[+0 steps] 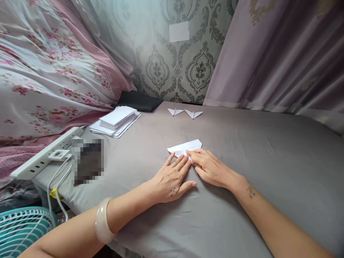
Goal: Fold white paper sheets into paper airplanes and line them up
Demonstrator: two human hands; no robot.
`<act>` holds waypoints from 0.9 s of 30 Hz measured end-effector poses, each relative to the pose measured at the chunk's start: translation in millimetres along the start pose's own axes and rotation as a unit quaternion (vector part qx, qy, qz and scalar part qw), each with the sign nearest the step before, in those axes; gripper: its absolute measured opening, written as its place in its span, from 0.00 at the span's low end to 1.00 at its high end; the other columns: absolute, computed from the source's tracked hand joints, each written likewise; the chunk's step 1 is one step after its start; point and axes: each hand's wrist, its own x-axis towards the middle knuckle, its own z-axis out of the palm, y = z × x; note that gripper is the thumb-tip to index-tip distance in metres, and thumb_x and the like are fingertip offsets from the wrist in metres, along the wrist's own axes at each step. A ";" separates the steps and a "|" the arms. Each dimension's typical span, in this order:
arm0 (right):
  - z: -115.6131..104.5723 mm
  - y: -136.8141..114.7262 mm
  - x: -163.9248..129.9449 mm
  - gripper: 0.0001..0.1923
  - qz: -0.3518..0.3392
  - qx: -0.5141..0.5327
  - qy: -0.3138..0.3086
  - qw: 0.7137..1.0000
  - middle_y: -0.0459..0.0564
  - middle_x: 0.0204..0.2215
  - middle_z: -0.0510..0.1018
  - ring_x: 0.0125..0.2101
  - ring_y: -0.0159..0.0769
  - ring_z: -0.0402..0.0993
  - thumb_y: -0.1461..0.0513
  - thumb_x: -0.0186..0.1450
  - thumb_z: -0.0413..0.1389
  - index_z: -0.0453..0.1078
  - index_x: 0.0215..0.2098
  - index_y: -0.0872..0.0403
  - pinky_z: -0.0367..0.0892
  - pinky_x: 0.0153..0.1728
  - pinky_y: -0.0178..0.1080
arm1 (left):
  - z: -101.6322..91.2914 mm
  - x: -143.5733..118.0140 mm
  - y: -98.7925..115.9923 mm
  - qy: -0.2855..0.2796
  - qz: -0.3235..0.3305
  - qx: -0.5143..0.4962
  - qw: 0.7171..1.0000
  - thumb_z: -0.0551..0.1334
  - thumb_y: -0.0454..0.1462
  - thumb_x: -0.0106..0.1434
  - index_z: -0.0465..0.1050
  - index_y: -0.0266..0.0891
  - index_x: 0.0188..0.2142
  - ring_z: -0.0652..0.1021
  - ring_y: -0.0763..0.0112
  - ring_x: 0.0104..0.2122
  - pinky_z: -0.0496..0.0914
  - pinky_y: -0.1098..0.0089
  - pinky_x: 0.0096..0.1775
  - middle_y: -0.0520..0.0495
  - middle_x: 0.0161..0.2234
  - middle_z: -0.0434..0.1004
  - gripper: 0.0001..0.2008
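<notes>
While both hands press flat, left hand (172,178) spread, right hand (208,167) fingertips pinning folded paper (185,147) just ahead; long axis runs left-right.

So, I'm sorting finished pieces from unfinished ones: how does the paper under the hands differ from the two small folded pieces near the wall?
The paper under the hands is larger and lies flat, partly folded; the two small folded pieces look like finished pointed wing shapes. The left hand and right hand press on the first; the two by the wall lie untouched, farther off. All are white and rest on the grey sheet.
</notes>
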 end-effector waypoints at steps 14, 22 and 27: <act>-1.2 -1.0 0.2 0.21 0.014 0.008 -0.004 1.000 0.53 0.54 0.72 0.54 0.39 0.64 0.71 0.61 0.46 0.68 0.50 0.52 0.61 0.53 0.45 | 2.4 -8.6 5.1 0.056 -0.092 0.046 0.993 0.40 0.59 0.66 0.57 0.26 0.62 0.57 0.49 0.64 0.46 0.47 0.63 0.29 0.63 0.56 0.42; 0.1 -2.0 0.7 0.19 0.013 0.005 0.004 1.000 0.53 0.55 0.71 0.54 0.40 0.64 0.70 0.61 0.45 0.69 0.46 0.52 0.62 0.52 0.46 | 6.0 -14.3 -1.8 0.097 -0.148 0.088 0.980 0.43 0.56 0.68 0.62 0.27 0.59 0.64 0.46 0.60 0.57 0.48 0.58 0.28 0.60 0.63 0.36; 6.0 -20.8 -5.0 0.17 0.056 -0.025 0.026 0.998 0.56 0.59 0.67 0.57 0.42 0.61 0.68 0.64 0.44 0.69 0.47 0.56 0.61 0.55 0.47 | 4.9 -5.9 -21.7 0.062 -0.125 0.071 0.988 0.41 0.54 0.69 0.58 0.24 0.61 0.61 0.50 0.62 0.55 0.52 0.61 0.27 0.62 0.58 0.36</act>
